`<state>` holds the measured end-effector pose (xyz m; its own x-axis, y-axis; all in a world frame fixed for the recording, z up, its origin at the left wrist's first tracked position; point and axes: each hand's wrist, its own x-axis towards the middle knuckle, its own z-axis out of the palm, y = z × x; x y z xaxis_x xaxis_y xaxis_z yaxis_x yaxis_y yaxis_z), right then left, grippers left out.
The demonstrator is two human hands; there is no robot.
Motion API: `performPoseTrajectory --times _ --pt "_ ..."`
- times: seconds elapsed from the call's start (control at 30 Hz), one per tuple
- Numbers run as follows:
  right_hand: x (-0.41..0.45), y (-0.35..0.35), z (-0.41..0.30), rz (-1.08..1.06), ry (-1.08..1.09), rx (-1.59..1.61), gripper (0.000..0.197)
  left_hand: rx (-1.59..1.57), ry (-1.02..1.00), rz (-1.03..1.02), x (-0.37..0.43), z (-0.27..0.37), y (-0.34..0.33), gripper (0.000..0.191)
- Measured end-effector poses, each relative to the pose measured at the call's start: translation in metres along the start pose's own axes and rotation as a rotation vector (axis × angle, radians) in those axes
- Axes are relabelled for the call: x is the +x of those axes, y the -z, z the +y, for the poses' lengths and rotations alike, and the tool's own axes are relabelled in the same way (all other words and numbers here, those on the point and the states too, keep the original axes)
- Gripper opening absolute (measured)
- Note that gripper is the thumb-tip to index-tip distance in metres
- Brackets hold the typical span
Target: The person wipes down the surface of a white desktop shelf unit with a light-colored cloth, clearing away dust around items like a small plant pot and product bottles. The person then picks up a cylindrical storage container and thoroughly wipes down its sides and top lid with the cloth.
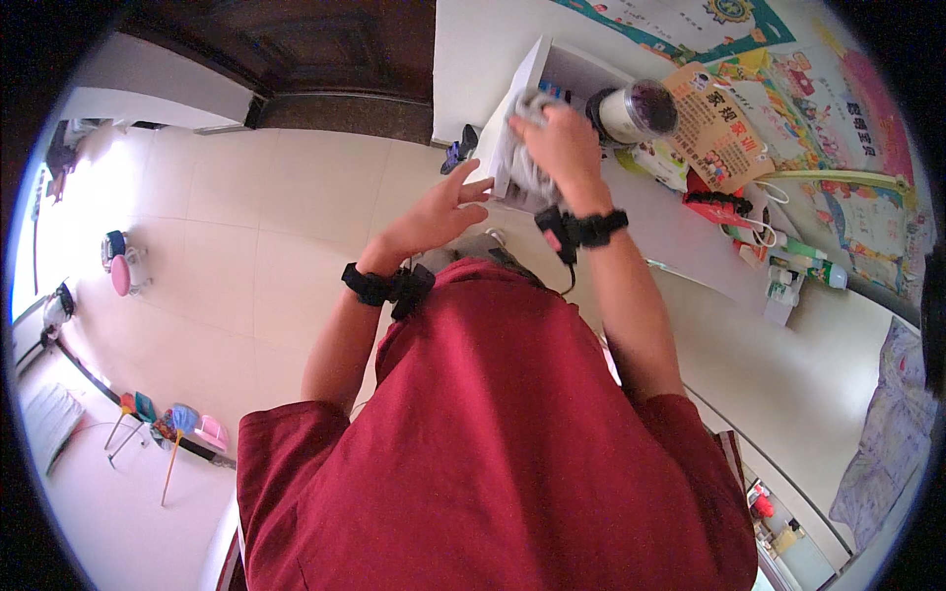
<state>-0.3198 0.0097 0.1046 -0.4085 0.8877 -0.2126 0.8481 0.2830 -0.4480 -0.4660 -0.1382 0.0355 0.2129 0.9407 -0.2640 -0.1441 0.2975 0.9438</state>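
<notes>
My right hand point(565, 155) is closed on a crumpled light grey cloth point(528, 159), which lies against the near end of a white shelf unit point(525, 74). To the left of it, my left hand point(440, 210) is raised with its fingers apart and nothing in it. Both wrists wear black straps with small black devices. A clear round container with a dark lid point(650, 111) stands just right of my right hand. The lower part of the cloth looks blurred.
Right of the container lie a brown printed card point(717, 125), a red paper bag point(713, 203) and several tubes and bottles point(805, 266). Dark shoes point(460, 150) are on the tiled floor beside the shelf unit. A pink stool point(122, 275) and brooms point(181, 421) are at the far left.
</notes>
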Motion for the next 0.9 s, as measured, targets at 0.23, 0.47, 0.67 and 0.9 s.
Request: performPoseTrajectory --times 0.23,0.47,0.67,0.9 --pt "0.070 0.010 0.017 0.223 0.036 0.029 0.054 0.057 0.068 0.017 0.006 0.011 -0.003 0.069" --pt "-0.023 -0.002 -0.011 0.010 0.097 -0.081 0.037 0.016 0.030 0.017 0.003 -0.009 0.005 0.068" --pt "-0.078 -0.010 -0.023 -0.011 0.213 -0.088 0.025 -0.113 -0.024 0.055 -0.003 0.023 0.001 0.065" --pt "-0.086 0.008 -0.025 -0.005 0.524 0.631 0.038 -0.265 -0.138 -0.063 -0.041 0.063 0.009 0.085"
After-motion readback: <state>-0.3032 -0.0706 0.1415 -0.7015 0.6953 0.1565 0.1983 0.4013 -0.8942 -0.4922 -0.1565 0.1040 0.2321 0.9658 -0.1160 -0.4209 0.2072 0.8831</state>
